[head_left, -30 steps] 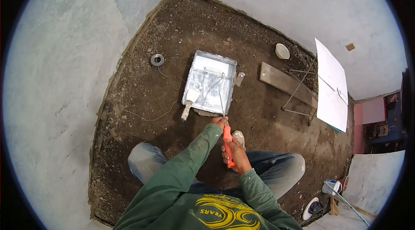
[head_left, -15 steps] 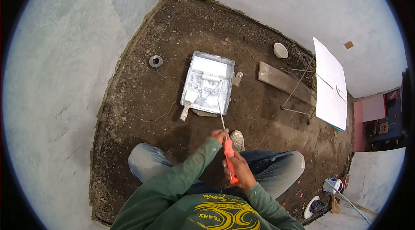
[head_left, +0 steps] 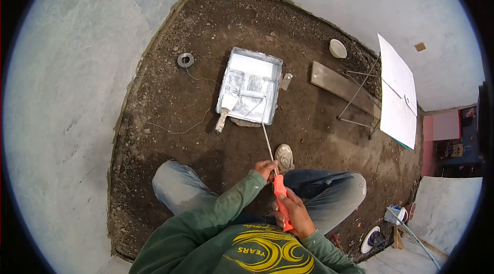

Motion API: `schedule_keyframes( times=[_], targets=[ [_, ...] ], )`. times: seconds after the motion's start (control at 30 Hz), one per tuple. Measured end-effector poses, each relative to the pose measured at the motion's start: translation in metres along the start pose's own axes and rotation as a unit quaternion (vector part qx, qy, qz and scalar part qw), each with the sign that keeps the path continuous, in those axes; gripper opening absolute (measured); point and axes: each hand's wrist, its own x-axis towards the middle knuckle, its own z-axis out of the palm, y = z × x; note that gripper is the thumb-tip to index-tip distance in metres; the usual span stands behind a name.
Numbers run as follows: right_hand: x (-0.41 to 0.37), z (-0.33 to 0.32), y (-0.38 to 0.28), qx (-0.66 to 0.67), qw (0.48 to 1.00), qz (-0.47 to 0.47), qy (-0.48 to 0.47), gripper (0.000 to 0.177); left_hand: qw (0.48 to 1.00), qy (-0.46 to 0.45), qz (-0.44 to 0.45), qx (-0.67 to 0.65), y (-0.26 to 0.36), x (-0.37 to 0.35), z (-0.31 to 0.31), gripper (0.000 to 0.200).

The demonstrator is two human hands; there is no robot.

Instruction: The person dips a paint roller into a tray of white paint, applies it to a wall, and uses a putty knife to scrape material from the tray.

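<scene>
A paint roller (head_left: 253,94) with an orange handle (head_left: 282,202) lies with its sleeve in the paint tray (head_left: 278,81), across the white-coated ramp. My right hand (head_left: 297,213) is wrapped round that handle, close to my body. Further up, my left hand (head_left: 265,169) is closed around the roller's metal rod, just above the handle. White paint fills the far end of the tray. A scraper (head_left: 222,119) with a paint-smeared handle rests over the tray's near left edge, its blade inside.
A roll of wire (head_left: 186,60) sits left of the tray, its loose strand trailing over the dirt floor. To the right are a white bowl (head_left: 338,48), a wooden plank (head_left: 339,86) and a white panel on thin metal legs (head_left: 398,93). Pale walls enclose the corner.
The roller has come toward me down the tray's ramp. Both hands have shifted slightly right and lower in view, still holding it. The view has tilted, so the tray appears higher.
</scene>
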Motion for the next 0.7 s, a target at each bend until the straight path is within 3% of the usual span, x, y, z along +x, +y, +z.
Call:
schedule_keyframes(
  times=[0.3,0.43,0.6,0.7],
  targets=[
    [-0.052,0.0,-0.004,0.051,0.997,0.051,-0.001,0.022,0.995,-0.064,-0.077,-0.003,-0.001,-0.053,0.015,0.031],
    [-0.052,-0.005,0.0,0.037,0.997,0.068,0.019,0.022,0.995,-0.067,-0.071,0.006,-0.014,-0.052,0.015,0.032],
    [-0.006,0.003,-0.01,0.038,0.999,0.004,-0.001,0.021,0.998,-0.014,-0.015,-0.059,-0.008,0.011,0.0,0.029],
    [0.038,0.007,-0.019,0.021,0.999,-0.038,-0.019,0.019,0.999,0.001,0.028,-0.018,0.022,0.052,-0.013,0.032]
  ],
)
